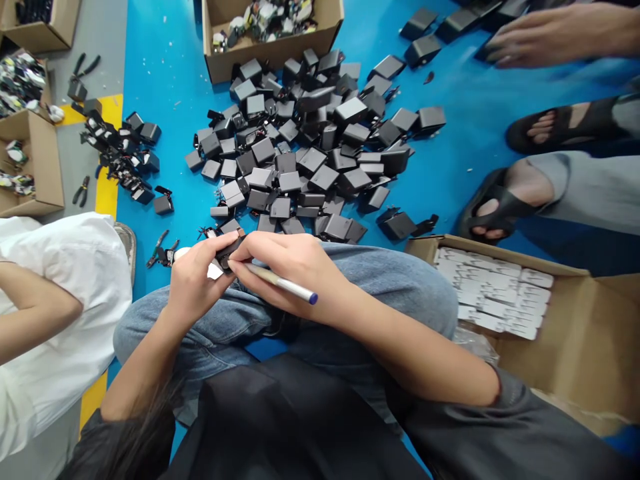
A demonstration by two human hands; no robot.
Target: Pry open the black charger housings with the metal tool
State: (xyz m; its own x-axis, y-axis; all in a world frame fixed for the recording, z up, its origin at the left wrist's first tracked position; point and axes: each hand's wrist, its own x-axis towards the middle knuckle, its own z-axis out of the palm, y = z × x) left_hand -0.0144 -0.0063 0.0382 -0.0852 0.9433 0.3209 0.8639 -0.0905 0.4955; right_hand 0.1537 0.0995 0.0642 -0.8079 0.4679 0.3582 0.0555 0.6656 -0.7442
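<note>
My left hand (193,277) is closed around a small black plastic casing (227,252) above my lap. My right hand (290,267) grips a pen (287,285) with a pale barrel and a blue end, which points back toward my wrist. The fingertips of my right hand meet the casing, and the pen's front end is hidden by them. A white piece (215,270) shows just under the casing, partly covered by my fingers. Beyond my hands lies a large heap of dark grey box-shaped casings (300,160) on the blue floor.
A cardboard box (220,67) of small mixed parts stands behind the heap. To my right is an open carton (575,320) with white flat pieces (495,287). Pliers (159,248) lie left of the heap. A person in white (75,287) sits at left; another person's hand (560,37) reaches in at upper right.
</note>
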